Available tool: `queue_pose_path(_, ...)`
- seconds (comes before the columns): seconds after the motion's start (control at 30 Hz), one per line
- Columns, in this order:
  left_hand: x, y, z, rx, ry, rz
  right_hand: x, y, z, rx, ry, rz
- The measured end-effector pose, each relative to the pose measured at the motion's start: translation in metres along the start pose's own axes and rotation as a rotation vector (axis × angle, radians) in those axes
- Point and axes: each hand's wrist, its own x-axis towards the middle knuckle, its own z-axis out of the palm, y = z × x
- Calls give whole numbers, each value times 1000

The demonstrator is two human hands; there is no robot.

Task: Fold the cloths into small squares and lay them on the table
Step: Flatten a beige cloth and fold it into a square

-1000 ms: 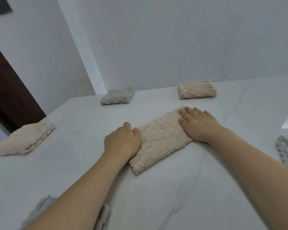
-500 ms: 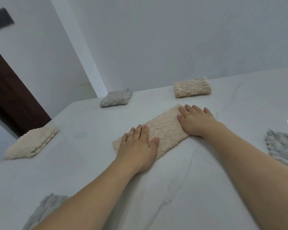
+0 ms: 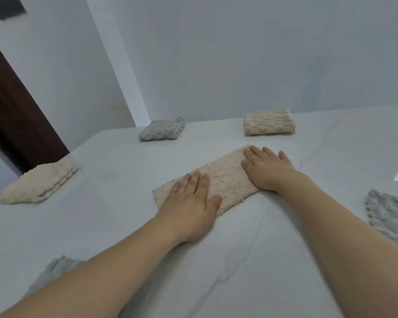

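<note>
Both hands flat, fingers straight: left hand (image 3: 191, 203), right hand (image 3: 265, 169) pressing beige cloth (image 3: 225, 180) mid-frame; uneven halves likely if it slips.

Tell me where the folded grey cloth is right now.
The folded grey cloth lies at the table's far edge, left of the folded beige cloth.

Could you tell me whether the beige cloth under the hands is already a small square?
Not yet: the beige cloth lies as a long strip, both hands flat on it.
</note>
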Motion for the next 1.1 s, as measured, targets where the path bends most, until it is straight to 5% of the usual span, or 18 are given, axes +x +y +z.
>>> queue_pose_path(0.13, -16, -3, -15, 234, 25, 20, 0, 3, 3, 14, 67, 76)
queue_pose_path(0.23, -30, 5, -34, 505, 207, 172, -3, -5, -5, -40, 363, 167)
queue_pose_path(0.33, -43, 12, -47, 550, 78, 203, -8, -16, -18, 71, 341, 215)
queue_pose_path(0.43, -41, 20, -50, 476, -43, 169, -11, -23, -20, 93, 141, 159)
queue_pose_path(0.63, -69, 56, -55, -6, -215, 373, -5, -13, -22, 213, 81, -42)
queue_pose_path(0.77, -66, 16, -51, 270, -115, 439, -8, -4, -9, 382, 226, -187)
queue_pose_path(0.93, -54, 6, -41, 354, -6, 458, -9, -2, -6, 598, 284, -140)
queue_pose_path(1.1, -51, 26, -52, 120, -263, 310, -13, -1, -8, 775, 235, -101)
